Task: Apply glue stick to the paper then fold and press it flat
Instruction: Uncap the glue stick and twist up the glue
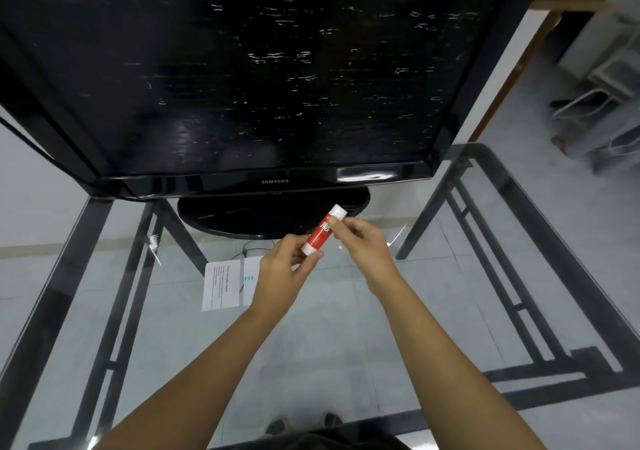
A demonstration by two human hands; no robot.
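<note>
A red and white glue stick [320,231] is held tilted above the glass table, its white cap pointing up and to the right. My left hand [282,269] grips the lower end of the stick. My right hand [363,245] pinches it just below the cap. A white sheet of paper [225,285] with printed text lies flat on the glass to the left of my left hand, which hides the sheet's right part.
A large black television [242,68] on an oval stand [270,217] fills the far half of the glass table [450,293]. The table's black metal frame shows through the glass. White chairs [602,103] stand on the floor at the far right.
</note>
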